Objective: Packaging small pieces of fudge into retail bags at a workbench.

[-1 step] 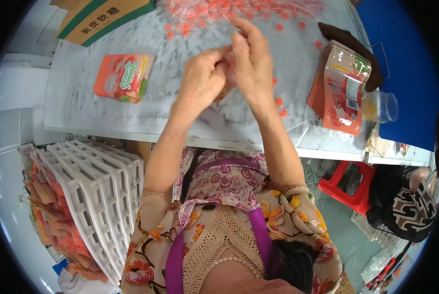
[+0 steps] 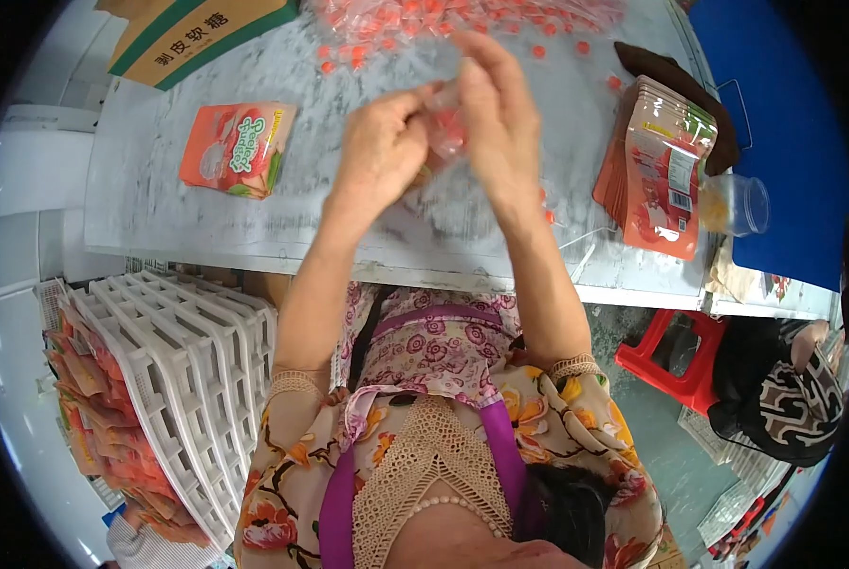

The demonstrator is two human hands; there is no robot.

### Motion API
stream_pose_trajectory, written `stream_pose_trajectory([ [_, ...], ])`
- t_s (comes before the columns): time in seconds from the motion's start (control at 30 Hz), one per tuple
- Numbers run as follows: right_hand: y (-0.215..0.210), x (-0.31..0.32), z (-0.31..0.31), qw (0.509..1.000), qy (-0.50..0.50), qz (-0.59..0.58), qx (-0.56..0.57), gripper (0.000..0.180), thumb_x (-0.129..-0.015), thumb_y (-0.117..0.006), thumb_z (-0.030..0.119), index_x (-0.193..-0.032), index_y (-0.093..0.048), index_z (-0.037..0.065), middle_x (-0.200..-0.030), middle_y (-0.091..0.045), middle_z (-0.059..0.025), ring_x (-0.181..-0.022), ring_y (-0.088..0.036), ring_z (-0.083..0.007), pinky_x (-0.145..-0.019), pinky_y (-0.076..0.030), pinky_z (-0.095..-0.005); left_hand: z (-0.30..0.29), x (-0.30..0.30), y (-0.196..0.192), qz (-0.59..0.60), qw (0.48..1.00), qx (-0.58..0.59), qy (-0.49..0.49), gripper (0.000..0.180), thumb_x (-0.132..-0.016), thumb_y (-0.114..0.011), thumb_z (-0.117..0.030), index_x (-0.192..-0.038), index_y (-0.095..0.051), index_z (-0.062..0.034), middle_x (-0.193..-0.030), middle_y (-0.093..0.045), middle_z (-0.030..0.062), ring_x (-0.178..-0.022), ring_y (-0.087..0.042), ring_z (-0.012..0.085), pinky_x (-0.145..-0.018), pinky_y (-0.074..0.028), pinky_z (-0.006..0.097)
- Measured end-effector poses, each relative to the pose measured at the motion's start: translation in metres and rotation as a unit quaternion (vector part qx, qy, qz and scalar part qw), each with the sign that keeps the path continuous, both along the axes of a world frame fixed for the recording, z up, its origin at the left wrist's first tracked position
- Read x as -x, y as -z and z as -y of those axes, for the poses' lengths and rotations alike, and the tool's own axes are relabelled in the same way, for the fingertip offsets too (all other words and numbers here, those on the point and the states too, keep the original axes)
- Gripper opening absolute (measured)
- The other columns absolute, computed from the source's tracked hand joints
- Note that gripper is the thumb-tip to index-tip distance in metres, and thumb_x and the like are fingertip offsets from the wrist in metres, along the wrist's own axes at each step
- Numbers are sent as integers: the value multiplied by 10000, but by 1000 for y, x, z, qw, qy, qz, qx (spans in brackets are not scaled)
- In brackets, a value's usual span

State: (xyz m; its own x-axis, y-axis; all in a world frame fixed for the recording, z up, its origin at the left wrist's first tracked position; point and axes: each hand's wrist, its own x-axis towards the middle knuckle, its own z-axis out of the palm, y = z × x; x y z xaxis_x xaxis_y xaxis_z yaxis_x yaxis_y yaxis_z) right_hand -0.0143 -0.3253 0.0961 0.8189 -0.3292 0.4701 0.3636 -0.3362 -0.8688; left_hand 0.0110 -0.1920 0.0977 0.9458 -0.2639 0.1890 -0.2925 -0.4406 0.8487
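Note:
Above the table, my left hand [image 2: 382, 142] is closed, thumb and fingers pinching a see-through plastic pouch [image 2: 446, 131] with red showing in it. A green and tan printed patch shows at its lower side. Right beside it stands my right hand [image 2: 502, 123], slightly blurred, its fingers stretched upward and the palm turned toward the pouch. Whether the right palm touches the pouch I cannot tell. Beyond both hands lies a pile of red candies in clear wrappers [image 2: 396, 19], with several loose ones around it.
On the left lie printed red pouches [image 2: 238, 150], near a cardboard box [image 2: 202, 38]. A fanned stack of red pouches [image 2: 660, 175] lies right, next to a clear plastic cup [image 2: 749, 207]. White crates [image 2: 183, 370] stand below left; a red stool [image 2: 676, 365] below right.
My right hand has shifted a little right, away from my left hand, so more of the pouch shows between them. My left hand has moved slightly left.

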Motion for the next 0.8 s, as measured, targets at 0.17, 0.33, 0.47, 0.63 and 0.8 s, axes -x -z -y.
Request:
stream_pose_trajectory([
  [0.17, 39, 48, 77, 964, -31, -29, 264, 590, -846, -692, 389, -1320, -524, 81, -1372, -500, -154, -1275, -424, -374, -1038, -378, -460, -32, -7, -39, -36, 998, 48, -37, 384, -854, -549, -53, -1219, -662, -86, -745, -676, 5, -596, -522, 28, -550, -415, 211],
  [0.33, 99, 83, 78, 893, -21, -107, 436, 567, -809, -721, 385, -1280, -566, 109, -1368, -499, -146, -1262, -444, -369, -1017, -390, -472, -39, -20, -41, 46, 994, -58, -78, 378, -858, -578, -139, -1226, -649, -93, -633, -580, 23, -569, -510, 45, -554, -424, 247],
  [0.47, 106, 75, 75, 898, 12, -145, 415, 413, -771, -763, 256, -1133, -629, 108, -1156, -607, -97, -1094, -562, -325, -833, -496, -414, -37, -12, -36, 55, 995, -62, -48, 355, -867, -556, -144, -1201, -654, -77, -649, -605, 91, -561, -511, 73, -565, -443, 275],
  [0.63, 124, 68, 83, 934, 36, -85, 346, 219, -796, -736, 148, -991, -655, 88, -896, -636, -41, -749, -612, -247, -628, -506, -355, -29, -1, -35, 37, 998, 14, -52, 329, -868, -552, -109, -1171, -661, -39, -682, -636, 139, -554, -524, 100, -571, -455, 286],
  [0.8, 110, 43, 98, 981, 105, -137, -88, 86, -874, -692, 137, -909, -659, 66, -800, -588, 44, -556, -504, -79, -493, -399, -223, -16, 9, -30, 36, 998, 28, -32, 312, -870, -571, -67, -1166, -659, -21, -731, -671, 142, -573, -552, 109, -582, -469, 285],
])
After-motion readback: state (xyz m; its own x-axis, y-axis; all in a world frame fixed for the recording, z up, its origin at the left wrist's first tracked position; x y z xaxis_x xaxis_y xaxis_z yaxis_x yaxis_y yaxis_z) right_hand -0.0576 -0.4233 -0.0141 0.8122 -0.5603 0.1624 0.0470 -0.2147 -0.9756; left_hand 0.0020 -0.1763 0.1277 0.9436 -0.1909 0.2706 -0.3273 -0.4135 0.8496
